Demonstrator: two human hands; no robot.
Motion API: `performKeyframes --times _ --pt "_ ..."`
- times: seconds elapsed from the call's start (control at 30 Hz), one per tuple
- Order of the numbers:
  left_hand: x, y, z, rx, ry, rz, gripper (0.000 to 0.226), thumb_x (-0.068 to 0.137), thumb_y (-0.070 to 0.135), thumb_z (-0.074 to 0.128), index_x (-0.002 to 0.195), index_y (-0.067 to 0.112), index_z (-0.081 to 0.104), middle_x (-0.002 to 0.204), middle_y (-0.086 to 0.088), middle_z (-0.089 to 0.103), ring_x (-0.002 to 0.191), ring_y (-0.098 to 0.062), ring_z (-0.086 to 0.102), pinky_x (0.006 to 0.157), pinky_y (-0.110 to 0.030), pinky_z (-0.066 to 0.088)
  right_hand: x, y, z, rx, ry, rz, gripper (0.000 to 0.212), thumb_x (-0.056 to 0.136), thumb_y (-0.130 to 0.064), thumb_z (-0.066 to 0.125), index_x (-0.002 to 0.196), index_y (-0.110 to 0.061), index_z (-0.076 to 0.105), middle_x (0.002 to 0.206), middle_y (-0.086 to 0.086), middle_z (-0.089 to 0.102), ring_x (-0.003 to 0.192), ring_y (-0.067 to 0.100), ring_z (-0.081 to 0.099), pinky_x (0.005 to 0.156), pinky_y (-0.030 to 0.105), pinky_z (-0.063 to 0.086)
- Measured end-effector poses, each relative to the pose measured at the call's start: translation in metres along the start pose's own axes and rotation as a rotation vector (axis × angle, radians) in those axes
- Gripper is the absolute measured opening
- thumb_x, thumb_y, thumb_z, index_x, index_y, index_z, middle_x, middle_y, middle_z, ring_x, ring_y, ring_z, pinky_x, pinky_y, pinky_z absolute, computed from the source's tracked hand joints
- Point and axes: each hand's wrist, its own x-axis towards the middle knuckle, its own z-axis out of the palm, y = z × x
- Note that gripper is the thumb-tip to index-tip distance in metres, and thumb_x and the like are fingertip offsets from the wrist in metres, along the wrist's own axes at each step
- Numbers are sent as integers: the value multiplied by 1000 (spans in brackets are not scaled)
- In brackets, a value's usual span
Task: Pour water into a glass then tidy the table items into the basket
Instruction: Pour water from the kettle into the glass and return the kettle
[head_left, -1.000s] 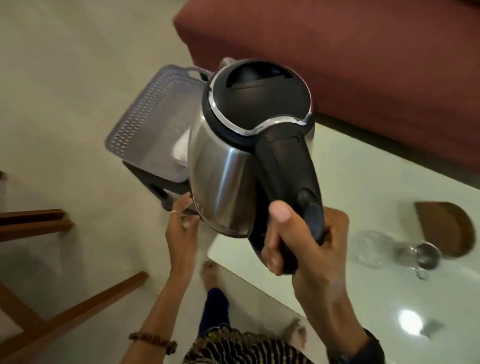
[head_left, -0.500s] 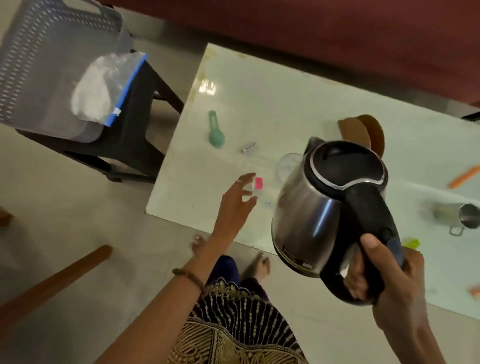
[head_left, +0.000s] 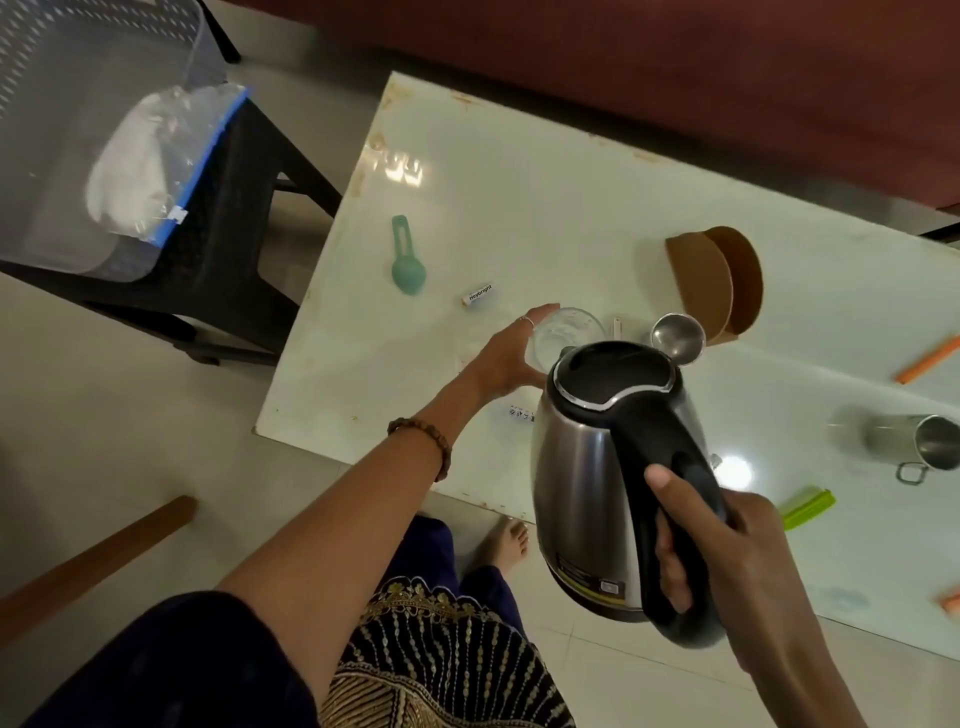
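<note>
Across the middle of the view lies the white bench (head_left: 545, 208), and everything else is placed against it. Off its far-left corner a dark stool (head_left: 234, 218) carries the grey perforated basket (head_left: 47, 104), with a clear plastic bag (head_left: 150, 166) holding something white lying over the basket's near edge. Along the bench's far side runs a dark red sofa (head_left: 675, 78).

Above the bench's near edge the steel kettle (head_left: 582, 478) hangs in the air with its black lid up. The right hand (head_left: 727, 561) has its grip wrapped round the black handle, thumb laid along the top, fingers curled underneath.

Just beyond the kettle's spout stands the clear glass (head_left: 566, 332) on the bench. The left hand (head_left: 509, 358) reaches in from the near-left edge and cups the glass's left side, fingers curved against it; how tightly its grip has closed I cannot tell.

On the bench's right part a steel mug (head_left: 914, 447) lies on its side, well apart from the glass. Behind the glass stand two brown round pieces (head_left: 717, 280), and a steel scoop (head_left: 678, 338) sits just in front of them. Toward the bench's left end lie a green spoon (head_left: 408, 260) and, near it, a small white labelled item (head_left: 478, 294). At the right edge are an orange stick (head_left: 930, 358) and a green clip (head_left: 808, 506).
</note>
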Motion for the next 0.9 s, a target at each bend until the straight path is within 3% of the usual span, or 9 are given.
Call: performKeyframes --times 0.13,0.27,0.33,0.43,0.57,0.73,0.9 --pt "1 -4 -6 -25 -17 43 83 71 8 76 140 19 31 142 4 42 125 -17 43 101 -19 32 11 -9 10 -8 29 24 51 76 -44 63 35 -16 50 30 2 44 26 18 39 32 19 38" --pt "4 0 -5 38 -35 147 80 75 12 74 141 10 30 146 -7 39 129 -14 38 98 -3 24 19 -16 12 -13 40 82 47 82 -36 63 43 -12 52 31 1 46 24 11 40 29 16 36" --pt "3 0 -5 58 -5 157 76 75 16 75 139 13 36 142 -5 45 128 -17 42 100 -9 28 22 -18 12 -24 46 104 47 82 -36 63 45 -9 53 31 1 47 23 11 40 29 16 36" --pt "-1 -2 -6 44 7 144 80 70 24 78 139 21 37 140 0 48 127 -16 44 105 -29 37 25 -22 10 -58 50 120 48 81 -41 63 45 -9 54 33 2 48 25 13 42 30 18 38" --pt "-3 0 -8 -22 -21 119 83 69 24 80 139 21 37 141 -3 46 132 -18 39 110 -41 34 29 -25 7 -80 48 156 50 75 -48 63 40 -13 56 35 3 49 28 15 43 32 21 38" --pt "-7 3 -9 -66 -30 81 84 66 27 79 139 24 37 138 -7 48 131 -21 39 110 -44 32 28 -26 5 -104 29 178 50 74 -50 63 40 -15 58 36 3 49 29 16 43 34 21 39" --pt "-7 6 -8 -77 -36 41 86 63 27 81 138 28 38 137 0 48 129 -20 40 107 -34 34 25 -28 5 -116 28 184 52 77 -48 62 39 -12 56 36 4 49 29 17 43 33 22 39"
